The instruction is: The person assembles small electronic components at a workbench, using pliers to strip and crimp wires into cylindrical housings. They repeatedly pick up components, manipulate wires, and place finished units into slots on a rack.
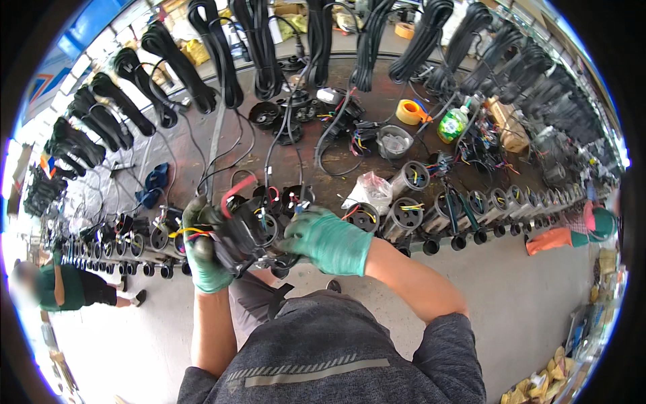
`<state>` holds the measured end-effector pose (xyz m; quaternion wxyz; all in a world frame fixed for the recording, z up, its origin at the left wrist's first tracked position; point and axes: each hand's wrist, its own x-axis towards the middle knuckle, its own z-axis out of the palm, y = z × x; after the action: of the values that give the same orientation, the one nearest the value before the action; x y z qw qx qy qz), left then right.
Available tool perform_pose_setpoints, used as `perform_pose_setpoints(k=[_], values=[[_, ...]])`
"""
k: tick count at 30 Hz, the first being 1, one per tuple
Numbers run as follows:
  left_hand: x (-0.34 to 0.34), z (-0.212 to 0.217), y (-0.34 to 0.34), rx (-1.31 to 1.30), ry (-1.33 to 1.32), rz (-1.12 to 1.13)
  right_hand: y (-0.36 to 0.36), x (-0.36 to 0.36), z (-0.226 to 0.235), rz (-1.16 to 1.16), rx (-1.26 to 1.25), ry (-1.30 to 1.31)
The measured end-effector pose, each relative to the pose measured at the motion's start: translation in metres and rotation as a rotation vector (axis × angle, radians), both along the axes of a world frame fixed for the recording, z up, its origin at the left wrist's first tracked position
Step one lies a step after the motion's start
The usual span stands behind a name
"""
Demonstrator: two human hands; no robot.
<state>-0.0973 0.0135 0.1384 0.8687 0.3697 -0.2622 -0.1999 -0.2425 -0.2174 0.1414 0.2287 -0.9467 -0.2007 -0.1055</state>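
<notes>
Nearest the body, at waist height before the workbench (pixel 202 145), both green-gloved hands grip one black motor unit (pixel 243 237): left hand (pixel 202 252) with fingers wrapped tight round its left end, right hand (pixel 328 240) with fingers curled and pressed together on its right side, long axis roughly left to right, coloured wires (pixel 237 188) rising from its top. Along the bench's near edge, a row of cylindrical motor housings (pixel 431 205) stands open-mouthed, coloured leads inside, beside a crumpled clear plastic bag (pixel 371 188). Farther back: small grey tub (pixel 394 141), contents unclear; yellow tape roll (pixel 410 112); green bottle (pixel 453 124); hanging black cable coils (pixel 215 47).
</notes>
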Motion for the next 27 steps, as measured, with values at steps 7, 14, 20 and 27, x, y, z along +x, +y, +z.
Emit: perform_pose_setpoints(k=[7, 14, 20, 27], values=[[-0.028, 0.027, -0.023, 0.284, -0.501, 0.058, 0.012, -0.026, -0.001, 0.097, 1.383, 0.257], [-0.059, 0.028, -0.028, 0.475, -0.598, -0.052, 0.015, -0.036, -0.01, -0.191, 1.051, -0.329], [-0.065, 0.024, -0.026, 0.568, -0.493, -0.104, 0.016, -0.051, -0.006, -0.217, 1.33, -0.141], [-0.038, 0.014, -0.041, 0.348, -0.576, -0.232, 0.025, -0.051, 0.009, -0.351, 1.153, -0.105]])
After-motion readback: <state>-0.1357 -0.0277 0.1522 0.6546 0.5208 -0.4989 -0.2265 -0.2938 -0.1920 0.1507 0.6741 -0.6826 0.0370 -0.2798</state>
